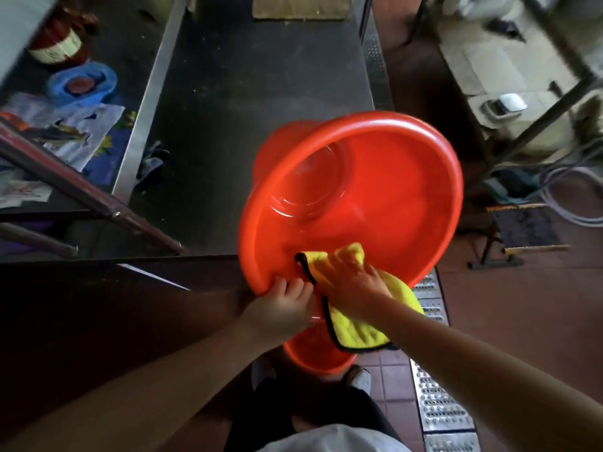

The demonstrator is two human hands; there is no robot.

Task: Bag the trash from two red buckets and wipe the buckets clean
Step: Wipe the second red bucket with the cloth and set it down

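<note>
On a tiled kitchen floor, a second red bucket (318, 353) waits low centre. Above it, the left hand (280, 309) grips the tilted red bucket's (359, 190) near rim; the right hand (354, 285) presses a yellow cloth (355, 324) flat-fingered inside. Firm, overlapping strokes should serve best.

I see a dark steel table (261, 76) with a crumpled grey cloth (150, 161) lying near its left edge. Below, the reddish tiled floor (522, 305) bears a second red bucket (318, 352) and a perforated metal drain grate (437, 402).
</note>
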